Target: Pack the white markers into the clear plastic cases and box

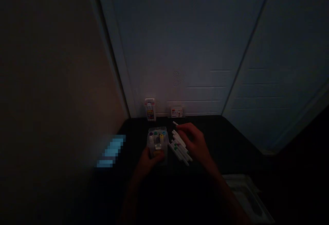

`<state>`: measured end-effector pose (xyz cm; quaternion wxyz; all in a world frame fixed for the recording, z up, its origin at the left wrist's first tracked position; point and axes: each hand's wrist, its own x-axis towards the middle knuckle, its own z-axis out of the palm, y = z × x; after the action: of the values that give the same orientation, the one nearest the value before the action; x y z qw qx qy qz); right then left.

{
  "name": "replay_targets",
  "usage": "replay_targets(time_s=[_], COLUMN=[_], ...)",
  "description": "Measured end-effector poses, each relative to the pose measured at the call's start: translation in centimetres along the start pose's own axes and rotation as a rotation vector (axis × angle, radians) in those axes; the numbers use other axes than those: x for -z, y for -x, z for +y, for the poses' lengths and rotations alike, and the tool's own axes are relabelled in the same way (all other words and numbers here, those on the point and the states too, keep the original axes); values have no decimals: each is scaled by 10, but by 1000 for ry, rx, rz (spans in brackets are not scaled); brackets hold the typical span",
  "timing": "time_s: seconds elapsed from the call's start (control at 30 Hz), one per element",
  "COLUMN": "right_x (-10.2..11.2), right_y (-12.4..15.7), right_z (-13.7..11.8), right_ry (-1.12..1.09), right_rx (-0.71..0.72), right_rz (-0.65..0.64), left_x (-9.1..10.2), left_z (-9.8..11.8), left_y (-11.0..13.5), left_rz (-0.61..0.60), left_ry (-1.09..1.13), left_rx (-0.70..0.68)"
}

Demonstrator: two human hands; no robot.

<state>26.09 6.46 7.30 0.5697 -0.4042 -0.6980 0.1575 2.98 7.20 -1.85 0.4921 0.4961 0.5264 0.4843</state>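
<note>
My left hand [149, 160] is wrapped round the lower front of a clear plastic case [157, 147], which stands upright on the dark table. Several markers [161, 138] with yellow, purple, green and blue ends stand inside it. To the right of the case lies a loose pile of white markers [181, 151], slanted side by side. Over the pile, my right hand [194, 139] is closed in a pinch on a white marker [175, 123], whose end pokes out past the fingertips. The rest of that marker is hidden by the hand.
A second clear case of markers [150, 110] and a small white box [177, 111] stand against the wall behind the dark table [221, 132]. A blurred bright screen [113, 149] is at left. A pale tray [240, 184] sits low at right. The light is dim.
</note>
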Motion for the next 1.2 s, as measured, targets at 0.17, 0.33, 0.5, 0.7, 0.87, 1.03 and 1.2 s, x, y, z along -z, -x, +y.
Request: replay_targets(time_s=[0.17, 0.33, 0.5, 0.7, 0.87, 1.03, 1.2], right_x=[35, 50, 31, 5, -7, -15, -19], right_y=[16, 14, -7, -28, -36, -35, -21], right_z=[76, 125, 138, 142, 136, 121, 104], right_ry=[264, 586, 675, 715, 744, 718, 750], right_rx=[-247, -372, -412, -483, -507, -469, -477], right_rz=[95, -150, -283, -438, -530, -631, -756], left_x=[-1, 0, 0, -2, -2, -2, -2], left_z=[7, 0, -1, 7, 9, 10, 8], left_y=[5, 2, 0, 3, 5, 5, 5], left_rz=[-13, -22, -29, -2, -15, -43, -31], left_ry=[9, 15, 16, 6, 33, 18, 20], left_rx=[11, 1, -4, 31, 10, -21, 0])
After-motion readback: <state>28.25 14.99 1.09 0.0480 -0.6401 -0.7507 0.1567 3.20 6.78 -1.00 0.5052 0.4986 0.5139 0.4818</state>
